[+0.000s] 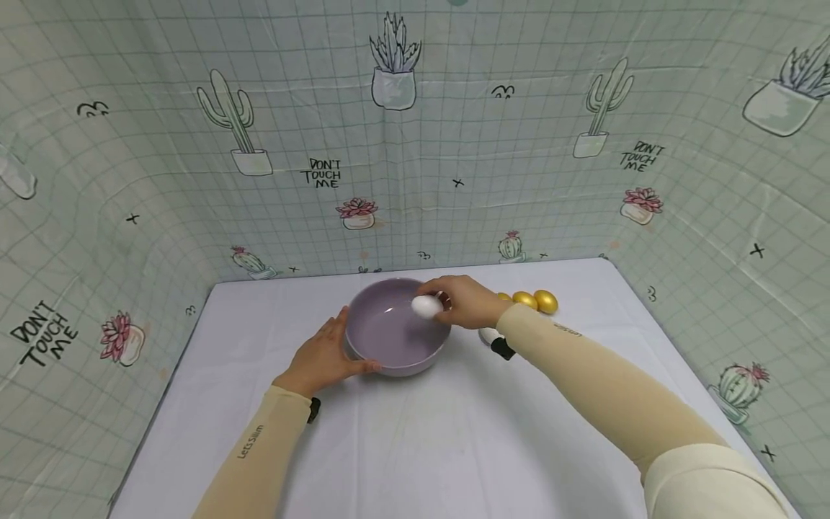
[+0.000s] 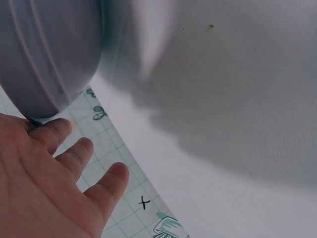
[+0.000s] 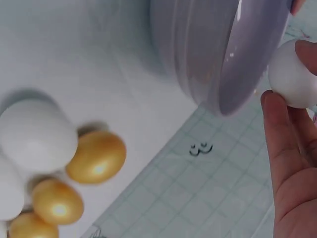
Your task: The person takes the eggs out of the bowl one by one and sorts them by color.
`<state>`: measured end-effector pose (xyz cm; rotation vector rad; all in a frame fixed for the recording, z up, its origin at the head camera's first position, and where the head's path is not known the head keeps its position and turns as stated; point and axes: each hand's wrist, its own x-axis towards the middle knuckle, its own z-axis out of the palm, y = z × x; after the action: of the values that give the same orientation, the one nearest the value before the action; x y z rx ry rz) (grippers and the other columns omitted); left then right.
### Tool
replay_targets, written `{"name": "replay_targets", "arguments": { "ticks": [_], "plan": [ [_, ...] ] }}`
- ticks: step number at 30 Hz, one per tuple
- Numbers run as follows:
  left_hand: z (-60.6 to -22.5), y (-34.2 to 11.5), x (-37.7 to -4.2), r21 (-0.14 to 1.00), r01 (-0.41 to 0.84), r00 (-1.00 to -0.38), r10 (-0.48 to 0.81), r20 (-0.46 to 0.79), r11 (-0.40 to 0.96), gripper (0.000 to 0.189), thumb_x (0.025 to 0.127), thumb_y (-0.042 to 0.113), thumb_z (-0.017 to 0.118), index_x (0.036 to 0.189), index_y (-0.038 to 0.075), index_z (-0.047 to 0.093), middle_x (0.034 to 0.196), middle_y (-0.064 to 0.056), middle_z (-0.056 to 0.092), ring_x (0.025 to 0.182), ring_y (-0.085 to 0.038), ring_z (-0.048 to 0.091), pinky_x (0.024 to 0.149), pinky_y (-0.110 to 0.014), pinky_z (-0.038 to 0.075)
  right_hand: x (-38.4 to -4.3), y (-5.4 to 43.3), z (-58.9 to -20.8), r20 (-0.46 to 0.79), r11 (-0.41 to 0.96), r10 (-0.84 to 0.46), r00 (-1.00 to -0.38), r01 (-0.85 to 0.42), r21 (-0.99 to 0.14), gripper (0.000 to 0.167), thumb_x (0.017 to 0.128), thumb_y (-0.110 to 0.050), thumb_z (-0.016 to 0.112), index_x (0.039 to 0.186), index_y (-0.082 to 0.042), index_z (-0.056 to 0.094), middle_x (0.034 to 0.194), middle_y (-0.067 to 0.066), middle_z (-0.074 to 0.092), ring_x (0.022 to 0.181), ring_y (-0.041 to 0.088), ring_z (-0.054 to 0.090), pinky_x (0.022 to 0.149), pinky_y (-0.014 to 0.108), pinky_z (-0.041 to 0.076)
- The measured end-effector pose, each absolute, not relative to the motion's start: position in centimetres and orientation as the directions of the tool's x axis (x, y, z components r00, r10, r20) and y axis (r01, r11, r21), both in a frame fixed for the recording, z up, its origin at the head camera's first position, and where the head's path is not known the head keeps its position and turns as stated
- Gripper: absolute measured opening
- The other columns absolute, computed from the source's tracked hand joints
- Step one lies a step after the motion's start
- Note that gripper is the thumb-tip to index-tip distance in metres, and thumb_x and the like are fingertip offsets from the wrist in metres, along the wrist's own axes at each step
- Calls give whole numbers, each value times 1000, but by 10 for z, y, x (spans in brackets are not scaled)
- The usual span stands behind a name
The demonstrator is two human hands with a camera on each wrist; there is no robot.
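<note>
A shiny mauve bowl (image 1: 382,335) stands toward the back of the white table. My right hand (image 1: 470,301) pinches a white egg (image 1: 426,307) between thumb and fingers over the bowl's right side. The same egg (image 3: 291,74) shows beyond the bowl's rim in the right wrist view. Against the bowl's left side rests my left hand (image 1: 327,353), fingers spread along the outer wall and thumb reaching across the near side. In the left wrist view, the fingers (image 2: 74,158) look loosely extended, with the foremost one at the bowl wall (image 2: 54,54).
Golden eggs (image 1: 546,302) lie right of the bowl, partly behind my right forearm. Beside them are white eggs (image 3: 37,135), some cut off by the right wrist view's edge. A printed grid cloth (image 1: 421,158) rises behind the white table (image 1: 415,447).
</note>
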<state>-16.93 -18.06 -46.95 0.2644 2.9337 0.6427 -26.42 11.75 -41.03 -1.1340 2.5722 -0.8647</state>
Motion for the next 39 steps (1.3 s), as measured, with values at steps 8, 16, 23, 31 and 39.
{"name": "replay_targets", "arguments": {
  "ticks": [8, 16, 23, 31, 39],
  "plan": [
    [-470, -180, -169, 425, 146, -977, 197, -78, 893, 137, 68, 85, 65, 160, 3, 6, 160, -21, 24, 147, -39, 23, 110, -58, 31, -253, 167, -402, 70, 548, -670, -739, -555, -626, 45, 86, 0, 75, 129, -11, 65, 125, 0, 63, 106, 21, 63, 90, 30, 53],
    [-470, -181, -169, 423, 137, -979, 188, -81, 896, 138, 67, 86, 65, 160, 3, 6, 160, -22, 25, 146, -39, 23, 110, -59, 31, -246, 216, -403, 33, 630, -583, -812, -478, -612, 45, 87, -5, 75, 129, -16, 64, 122, -2, 63, 104, 19, 63, 88, 37, 53],
    [-471, -180, -169, 425, 130, -979, 184, -88, 896, 137, 67, 85, 66, 160, 3, 6, 160, -23, 25, 146, -40, 23, 109, -60, 31, -242, 251, -408, 3, 678, -509, -861, -404, -614, 46, 88, -3, 74, 132, -12, 62, 124, 5, 63, 106, 24, 62, 87, 41, 54],
    [-470, -181, -168, 425, 131, -979, 184, -87, 896, 137, 67, 85, 65, 160, 4, 5, 160, -22, 24, 147, -39, 22, 109, -61, 30, -241, 282, -413, -12, 727, -445, -896, -353, -589, 47, 88, -5, 75, 133, -11, 61, 122, 10, 63, 106, 28, 62, 85, 42, 54],
    [-468, -178, -167, 431, 129, -979, 183, -86, 893, 136, 68, 82, 68, 160, 3, 6, 160, -22, 25, 147, -39, 23, 109, -60, 31, -241, 311, -428, 6, 749, -411, -912, -342, -567, 45, 88, -6, 75, 131, -7, 62, 123, 15, 63, 101, 29, 64, 82, 41, 55]
  ]
}}
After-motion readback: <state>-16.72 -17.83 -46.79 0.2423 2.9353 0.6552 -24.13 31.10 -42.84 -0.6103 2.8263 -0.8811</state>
